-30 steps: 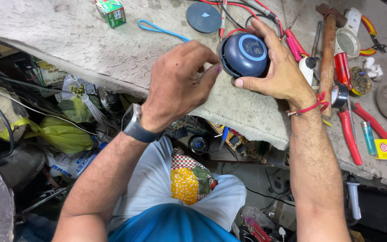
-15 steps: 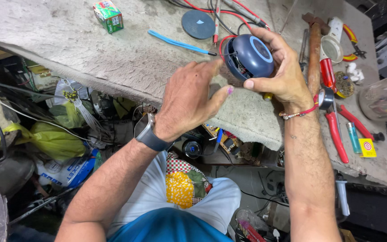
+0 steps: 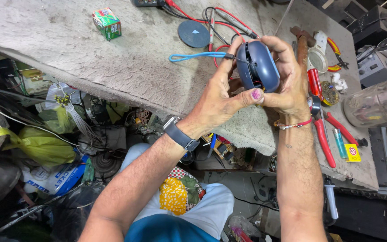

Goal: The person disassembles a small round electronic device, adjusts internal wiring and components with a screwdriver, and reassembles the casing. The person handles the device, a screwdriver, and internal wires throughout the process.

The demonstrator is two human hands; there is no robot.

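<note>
Blue round speaker [image 3: 258, 66] is up off the tabletop [image 3: 113, 62], clamped between both hands: right hand [image 3: 287, 76] cupping the back, left hand [image 3: 220, 96] pinching the front, thumb across. I'd grip the rim evenly, not the blue loop [image 3: 193, 56].

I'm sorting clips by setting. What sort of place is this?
Probably a small electronics repair workshop: both hands hold a round blue device over a worn bench with red pliers, meter leads and junk below.
</note>
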